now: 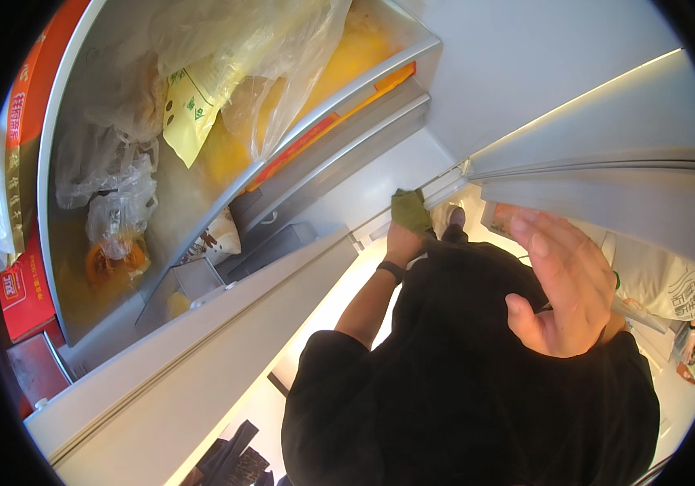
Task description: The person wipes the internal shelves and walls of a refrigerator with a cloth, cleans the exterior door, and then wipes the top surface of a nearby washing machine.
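Note:
My left hand [405,240], below a dark wristband, has a folded green cloth [408,209] over its fingers. It is at the edge of an open refrigerator, by the gap beside the door. Raised at the right, my right hand [566,285] holds nothing, its thumb apart from the fingers. To the left are the refrigerator's shelves; the nearest glass shelf [244,176] has a metallic front edge. On or behind it lie clear plastic bags [119,206], a pale yellow packet [192,115] and a cut orange item in film [118,261].
Red boxes [25,291] stand at the far left. The white door [201,340] with its bins runs diagonally below the shelves. At the right, the other door [596,140] stands near a white printed bag [663,285]. A shoe [456,215] shows on the floor.

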Demonstrator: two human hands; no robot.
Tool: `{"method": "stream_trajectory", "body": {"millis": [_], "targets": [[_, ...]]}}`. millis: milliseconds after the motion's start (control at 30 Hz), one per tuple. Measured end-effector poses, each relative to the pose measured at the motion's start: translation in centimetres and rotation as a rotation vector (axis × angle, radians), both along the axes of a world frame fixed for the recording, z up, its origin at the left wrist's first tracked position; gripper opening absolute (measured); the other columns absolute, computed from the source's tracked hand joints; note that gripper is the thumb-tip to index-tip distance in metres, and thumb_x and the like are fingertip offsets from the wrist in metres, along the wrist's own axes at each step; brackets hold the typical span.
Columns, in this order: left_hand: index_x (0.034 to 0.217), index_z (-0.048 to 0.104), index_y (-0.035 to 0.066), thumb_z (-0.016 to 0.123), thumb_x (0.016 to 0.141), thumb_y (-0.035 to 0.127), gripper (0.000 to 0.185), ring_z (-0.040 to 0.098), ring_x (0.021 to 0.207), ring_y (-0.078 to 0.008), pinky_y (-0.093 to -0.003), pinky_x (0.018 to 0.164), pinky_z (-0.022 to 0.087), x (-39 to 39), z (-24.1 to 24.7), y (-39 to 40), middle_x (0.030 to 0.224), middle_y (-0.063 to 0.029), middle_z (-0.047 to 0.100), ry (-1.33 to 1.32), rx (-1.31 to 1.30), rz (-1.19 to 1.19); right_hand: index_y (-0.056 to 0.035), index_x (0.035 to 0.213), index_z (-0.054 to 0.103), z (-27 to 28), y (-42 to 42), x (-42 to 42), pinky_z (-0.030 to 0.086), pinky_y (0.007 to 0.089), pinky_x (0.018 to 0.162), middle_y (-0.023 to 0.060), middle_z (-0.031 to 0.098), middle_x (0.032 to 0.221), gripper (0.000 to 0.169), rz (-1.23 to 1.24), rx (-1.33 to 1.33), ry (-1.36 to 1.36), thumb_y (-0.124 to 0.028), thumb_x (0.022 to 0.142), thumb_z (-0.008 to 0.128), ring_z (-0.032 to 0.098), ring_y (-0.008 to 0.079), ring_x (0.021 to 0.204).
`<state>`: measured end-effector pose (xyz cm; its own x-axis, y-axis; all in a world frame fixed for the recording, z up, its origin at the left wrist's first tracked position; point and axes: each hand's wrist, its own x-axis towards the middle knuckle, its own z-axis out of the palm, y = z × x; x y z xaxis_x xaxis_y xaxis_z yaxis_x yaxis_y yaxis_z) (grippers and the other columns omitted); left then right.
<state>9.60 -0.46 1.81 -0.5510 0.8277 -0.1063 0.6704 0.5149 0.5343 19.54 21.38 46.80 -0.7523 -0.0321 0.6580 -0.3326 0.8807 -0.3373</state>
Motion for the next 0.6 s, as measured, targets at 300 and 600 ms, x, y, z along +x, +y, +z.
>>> {"method": "stream_trajectory", "body": {"millis": [300,600], "targets": [[0.139,0.064,0.005,0.066,0.092,0.022,0.050,0.057,0.131,-0.0429,-0.0545,0.114,0.043,3.6,-2.0,-7.2,0.139,-0.0199,0.065,0.100,0.054,0.507,0.0108,0.126,0.067,0.0,0.4,0.7,0.065,0.0468,0.078,0.0247,0.077,0.107,0.047,0.093,-0.035,0.016,-0.016,0.088,0.073,0.078,0.0406,0.092],[0.121,0.072,0.007,0.064,0.085,0.018,0.039,0.062,0.123,-0.0404,-0.0527,0.110,0.044,4.3,-7.3,-1.0,0.127,-0.0187,0.071,0.127,-0.019,0.438,0.0130,0.125,0.067,0.8,0.3,0.8,0.063,0.0425,0.078,0.0237,0.077,0.109,0.054,0.093,-0.139,-0.002,-0.005,0.075,0.080,0.076,0.0390,0.092]]}}
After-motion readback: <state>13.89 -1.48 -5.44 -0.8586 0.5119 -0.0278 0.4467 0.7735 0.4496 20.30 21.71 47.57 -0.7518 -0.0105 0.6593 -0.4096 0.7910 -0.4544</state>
